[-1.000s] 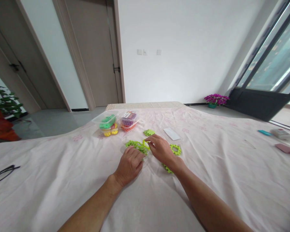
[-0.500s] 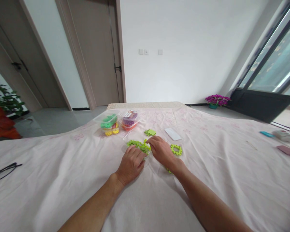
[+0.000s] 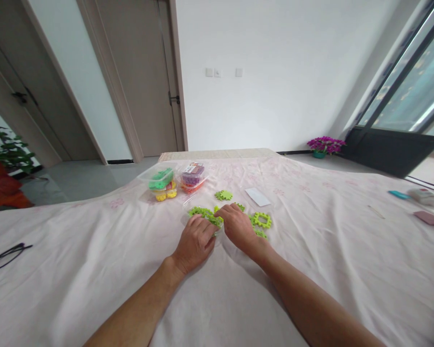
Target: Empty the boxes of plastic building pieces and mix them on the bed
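A clear plastic container [image 3: 185,204] holding several green toothed building pieces [image 3: 201,212] lies on the cloth in front of me. My left hand [image 3: 196,237] is curled round its near side, partly hiding it. At the container's right edge, the bent fingers of my right hand [image 3: 236,224] meet a yellow-green building piece [image 3: 217,211]. To the right of that hand lies a square frame-shaped piece [image 3: 262,220], with other green pieces partly behind the hand and wrist. Beyond the container is a flat green round toothed piece [image 3: 223,195].
Plastic boxes with green and yellow pieces [image 3: 161,179] and with purple and orange pieces [image 3: 193,172] stand farther left. A white card [image 3: 258,197] lies right of centre. Black glasses [image 3: 7,255] rest at the left, a blue item [image 3: 399,194] at the right.
My right hand has shifted slightly left. More green pieces now show beside it, near its knuckles and wrist. My left hand stays at the container.
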Demonstrator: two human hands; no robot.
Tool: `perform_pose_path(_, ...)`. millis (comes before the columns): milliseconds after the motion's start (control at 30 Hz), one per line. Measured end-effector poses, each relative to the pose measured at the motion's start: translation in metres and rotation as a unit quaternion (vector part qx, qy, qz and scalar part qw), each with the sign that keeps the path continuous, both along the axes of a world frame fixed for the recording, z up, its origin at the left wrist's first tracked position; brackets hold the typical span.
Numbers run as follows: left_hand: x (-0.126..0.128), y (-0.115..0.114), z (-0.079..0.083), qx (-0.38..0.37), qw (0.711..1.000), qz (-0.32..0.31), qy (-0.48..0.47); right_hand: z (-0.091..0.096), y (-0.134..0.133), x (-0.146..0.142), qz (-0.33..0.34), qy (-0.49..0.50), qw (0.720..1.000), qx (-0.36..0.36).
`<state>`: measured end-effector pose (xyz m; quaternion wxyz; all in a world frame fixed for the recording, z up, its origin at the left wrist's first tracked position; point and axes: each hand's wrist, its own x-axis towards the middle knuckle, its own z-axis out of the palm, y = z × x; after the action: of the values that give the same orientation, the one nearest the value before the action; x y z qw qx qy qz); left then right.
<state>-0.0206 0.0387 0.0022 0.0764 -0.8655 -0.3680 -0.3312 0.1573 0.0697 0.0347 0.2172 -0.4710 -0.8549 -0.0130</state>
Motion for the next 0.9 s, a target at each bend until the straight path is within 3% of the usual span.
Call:
perform_pose_path(533,-0.005,0.002,-0.001,0.020,1.000,-0.018,-0.006,0.015,-0.003,0.005,0.031,0.005,0.998,-0.049)
perform_pose_path(700,-0.005,0.002,-0.001,0.024,1.000,-0.015,0.001,0.016,-0.006,0.002,0.005,0.064,0.997,-0.032)
perform_pose_path(900,-0.001,0.000,0.002,0.036,0.999,-0.025,0.016,0.022,-0.008,0.002,-0.042,0.000,0.997,-0.059)
